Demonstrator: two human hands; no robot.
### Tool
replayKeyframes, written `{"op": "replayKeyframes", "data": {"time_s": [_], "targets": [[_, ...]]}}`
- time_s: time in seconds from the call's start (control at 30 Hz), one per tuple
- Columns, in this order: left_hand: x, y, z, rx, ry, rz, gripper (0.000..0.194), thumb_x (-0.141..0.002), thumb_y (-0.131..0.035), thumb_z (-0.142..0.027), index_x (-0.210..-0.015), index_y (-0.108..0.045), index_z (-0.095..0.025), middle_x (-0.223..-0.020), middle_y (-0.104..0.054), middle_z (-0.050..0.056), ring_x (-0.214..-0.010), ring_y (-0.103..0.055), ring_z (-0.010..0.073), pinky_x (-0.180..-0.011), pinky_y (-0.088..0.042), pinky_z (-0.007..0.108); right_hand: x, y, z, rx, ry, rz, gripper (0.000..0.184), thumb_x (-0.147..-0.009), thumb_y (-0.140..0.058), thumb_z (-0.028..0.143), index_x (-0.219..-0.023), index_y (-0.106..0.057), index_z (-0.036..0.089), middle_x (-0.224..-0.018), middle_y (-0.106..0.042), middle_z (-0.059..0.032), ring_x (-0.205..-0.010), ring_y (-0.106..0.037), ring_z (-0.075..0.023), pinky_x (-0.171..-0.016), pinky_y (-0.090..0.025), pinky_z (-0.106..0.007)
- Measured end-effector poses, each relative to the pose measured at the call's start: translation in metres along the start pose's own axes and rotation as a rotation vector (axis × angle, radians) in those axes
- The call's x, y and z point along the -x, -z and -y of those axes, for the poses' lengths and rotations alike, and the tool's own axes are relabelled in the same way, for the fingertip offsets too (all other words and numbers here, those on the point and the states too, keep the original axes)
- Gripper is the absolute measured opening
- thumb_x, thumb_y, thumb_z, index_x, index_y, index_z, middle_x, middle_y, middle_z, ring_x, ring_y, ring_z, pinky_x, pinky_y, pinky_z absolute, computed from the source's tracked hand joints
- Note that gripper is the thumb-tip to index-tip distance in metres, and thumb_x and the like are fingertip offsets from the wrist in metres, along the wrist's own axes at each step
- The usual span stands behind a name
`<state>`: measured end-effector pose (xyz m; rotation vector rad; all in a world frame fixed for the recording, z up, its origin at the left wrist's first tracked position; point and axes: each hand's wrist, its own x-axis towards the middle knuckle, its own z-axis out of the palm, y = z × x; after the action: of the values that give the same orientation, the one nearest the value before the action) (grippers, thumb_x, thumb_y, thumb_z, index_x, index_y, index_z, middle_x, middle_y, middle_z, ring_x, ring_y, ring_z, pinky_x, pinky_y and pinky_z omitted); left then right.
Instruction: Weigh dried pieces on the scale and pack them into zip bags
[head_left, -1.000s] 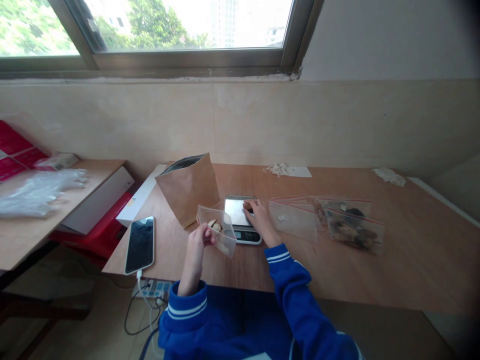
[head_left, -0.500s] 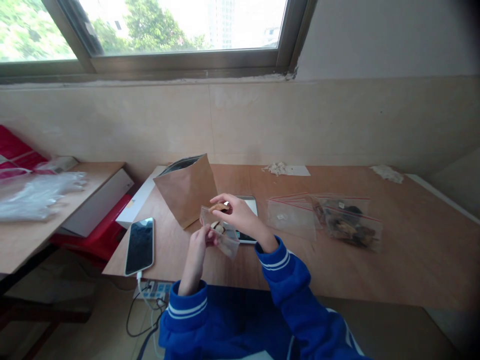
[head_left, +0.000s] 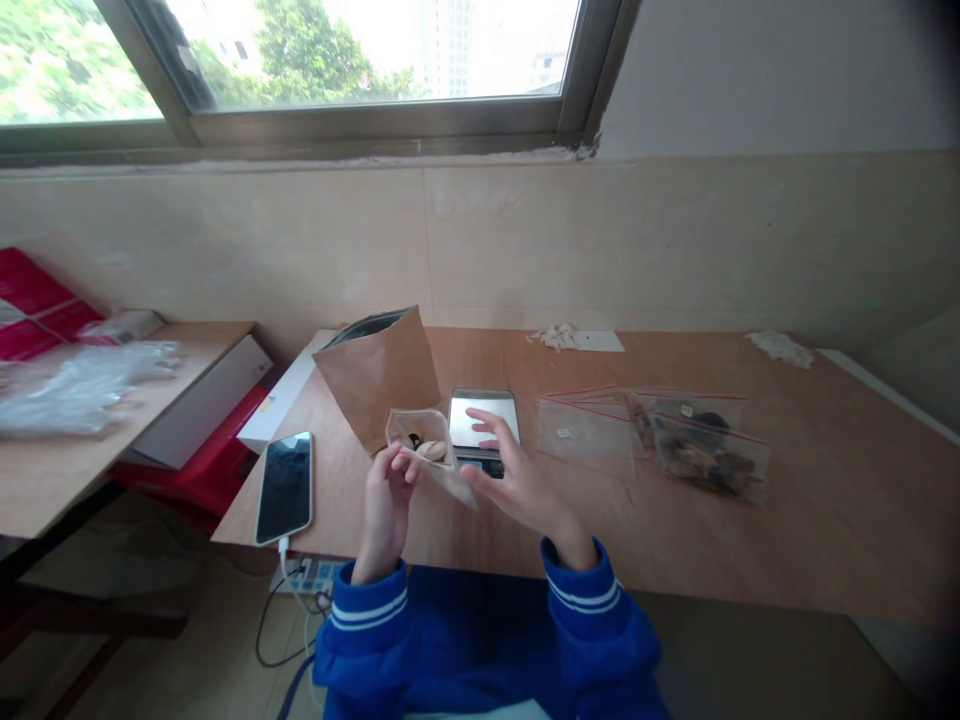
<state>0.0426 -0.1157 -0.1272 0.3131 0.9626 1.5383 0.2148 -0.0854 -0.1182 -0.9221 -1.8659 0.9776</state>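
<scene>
My left hand (head_left: pixel 391 492) grips the near rim of a small clear plastic bag (head_left: pixel 457 487), its mouth spread wide. Inside the bag lie pale dried slices (head_left: pixel 430 450) and something dark. My right hand (head_left: pixel 517 480), fingers apart and holding nothing, is just right of the bag; whether a fingertip touches it I cannot tell. Under and behind that hand sits a small digital scale (head_left: pixel 491 404) with a silvery plate and a dark display. A brown kraft paper pouch (head_left: pixel 382 370) stands with its top open behind the left hand.
On the right lie flat zip bags (head_left: pixel 577 440) and filled zip bags (head_left: pixel 709 460) of dark dried pieces. A phone (head_left: pixel 285 488) on a charging cable lies near the table's left edge. White shreds (head_left: pixel 555 337) are by the wall; plastic sleeves (head_left: pixel 82 385) cover the left table.
The brown dried piece has left my right hand, which has moved right and down, off the bag's mouth. The bag now opens wider, and more of the scale shows.
</scene>
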Motion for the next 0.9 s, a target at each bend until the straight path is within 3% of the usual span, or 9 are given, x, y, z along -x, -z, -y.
{"op": "replayKeyframes", "data": {"time_s": [0.07,0.1,0.2,0.3,0.4,0.5,0.57,0.67,0.9], "targets": [[0.003,-0.006,0.002,0.013,-0.011,0.032,0.038,-0.071,-0.068,-0.035,-0.056,-0.036,-0.021,-0.052,-0.033,-0.006,-0.052,-0.036,0.0092,-0.058,-0.037,0.023,0.011,-0.007,-0.002,-0.046,-0.038,0.057,0.082,-0.08,-0.069,0.053,-0.146,-0.029,0.025,-0.149,-0.037,-0.0117,-0.133,-0.044,-0.0247,-0.106,-0.044,-0.041],[0.004,-0.008,0.003,-0.011,-0.01,0.074,0.038,-0.072,-0.067,-0.036,-0.056,-0.036,-0.021,-0.052,-0.035,-0.005,-0.053,-0.037,0.0099,-0.059,-0.038,0.024,0.013,-0.011,-0.002,-0.064,-0.05,0.043,0.078,-0.083,-0.067,0.052,-0.147,-0.03,0.025,-0.149,-0.039,-0.0109,-0.133,-0.044,-0.0241,-0.108,-0.042,-0.041],[0.009,-0.014,0.008,-0.157,0.005,0.269,0.038,-0.079,-0.059,-0.043,-0.056,-0.04,-0.021,-0.051,-0.041,-0.002,-0.056,-0.042,0.0125,-0.062,-0.038,0.026,0.013,-0.017,-0.001,-0.073,-0.041,-0.09,0.038,-0.097,-0.047,0.045,-0.128,-0.056,0.024,-0.129,-0.061,-0.0074,-0.121,-0.057,-0.0211,-0.105,-0.044,-0.039],[0.011,-0.016,0.012,-0.308,-0.072,0.408,0.045,-0.087,-0.046,-0.051,-0.055,-0.044,-0.02,-0.051,-0.045,0.0,-0.055,-0.044,0.0142,-0.06,-0.038,0.027,0.013,-0.012,-0.005,-0.084,-0.018,-0.205,0.033,-0.099,-0.044,0.042,-0.104,-0.07,0.023,-0.109,-0.071,-0.0059,-0.107,-0.065,-0.0217,-0.097,-0.049,-0.037],[0.007,-0.013,0.014,-0.448,-0.409,0.215,0.042,-0.09,-0.048,-0.049,-0.06,-0.05,-0.019,-0.059,-0.05,0.0,-0.06,-0.048,0.0138,-0.064,-0.04,0.026,0.021,-0.001,-0.014,-0.177,-0.091,-0.348,0.035,-0.096,-0.049,0.047,-0.102,-0.072,0.021,-0.105,-0.073,-0.0069,-0.103,-0.067,-0.0237,-0.094,-0.051,-0.038],[0.001,-0.01,0.017,-0.562,-0.639,0.004,0.025,-0.084,-0.062,-0.043,-0.088,-0.062,-0.019,-0.09,-0.063,0.003,-0.087,-0.058,0.0161,-0.081,-0.044,0.026,0.031,0.009,-0.023,-0.311,-0.186,-0.42,0.042,-0.094,-0.049,0.054,-0.1,-0.072,0.02,-0.097,-0.075,-0.008,-0.093,-0.07,-0.0243,-0.089,-0.054,-0.039],[-0.002,-0.009,0.02,-0.614,-0.559,0.109,0.033,-0.084,-0.064,-0.043,-0.106,-0.063,-0.019,-0.109,-0.065,0.005,-0.102,-0.059,0.0187,-0.089,-0.045,0.028,0.037,0.014,-0.028,-0.339,-0.231,-0.428,0.046,-0.092,-0.047,0.059,-0.098,-0.072,0.02,-0.094,-0.075,-0.0082,-0.087,-0.071,-0.0244,-0.087,-0.056,-0.04],[-0.004,-0.008,0.028,-0.643,-0.396,0.279,0.031,-0.087,-0.06,-0.044,-0.097,-0.069,-0.016,-0.096,-0.07,0.006,-0.091,-0.063,0.0184,-0.082,-0.049,0.027,0.041,0.019,-0.033,-0.313,-0.267,-0.457,0.051,-0.091,-0.045,0.063,-0.094,-0.072,0.021,-0.089,-0.075,-0.0095,-0.085,-0.071,-0.0256,-0.084,-0.057,-0.04],[-0.012,-0.008,0.048,-0.501,-0.406,0.073,0.034,-0.078,-0.07,-0.047,-0.084,-0.07,-0.013,-0.073,-0.069,0.003,-0.066,-0.064,0.0144,-0.064,-0.051,0.024,0.047,0.024,-0.039,-0.26,-0.277,-0.502,0.052,-0.093,-0.041,0.063,-0.09,-0.07,0.02,-0.086,-0.074,-0.0083,-0.074,-0.07,-0.022,-0.069,-0.057,-0.033]]}}
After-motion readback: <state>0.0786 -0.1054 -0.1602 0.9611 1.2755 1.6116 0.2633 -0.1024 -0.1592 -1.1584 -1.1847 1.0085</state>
